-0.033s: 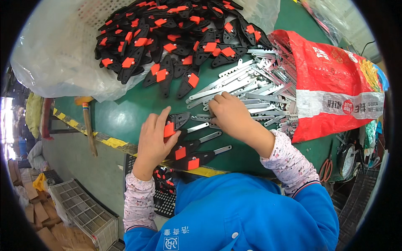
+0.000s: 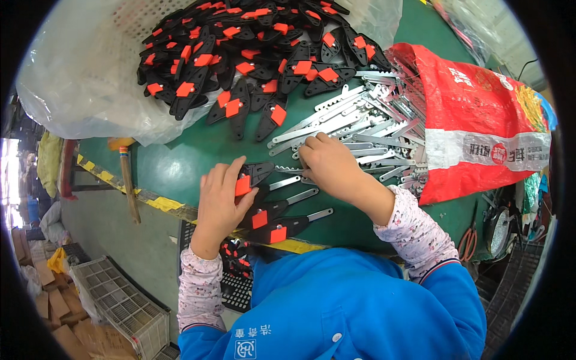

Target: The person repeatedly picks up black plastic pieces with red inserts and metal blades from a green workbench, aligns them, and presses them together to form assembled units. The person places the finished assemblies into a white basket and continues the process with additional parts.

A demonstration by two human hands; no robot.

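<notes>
My left hand [image 2: 217,198] is closed on a black plastic piece [image 2: 259,172] with a red tab [image 2: 242,186], its thumb and fingers gripping the sides. From the right, my right hand [image 2: 330,167] pinches a toothed metal strip [image 2: 289,170]. The strip's left end meets the tip of the black piece; how far it enters, I cannot tell. Nearer me on the bench lie similar black pieces [image 2: 295,226] with red tabs and metal strips sticking out to the right. My left hand partly covers them.
Loose metal strips [image 2: 354,115] spill from a red woven sack [image 2: 480,108] at the right. A heap of black pieces with red tabs [image 2: 198,78] lies on clear plastic [image 2: 66,96] at the back left. A wooden-handled mallet [image 2: 127,180] and scissors [image 2: 468,241] flank the green bench [image 2: 180,165].
The toothed strip in my right hand has shifted slightly at the tip of the black piece. Both hands are otherwise nearly in the same place.
</notes>
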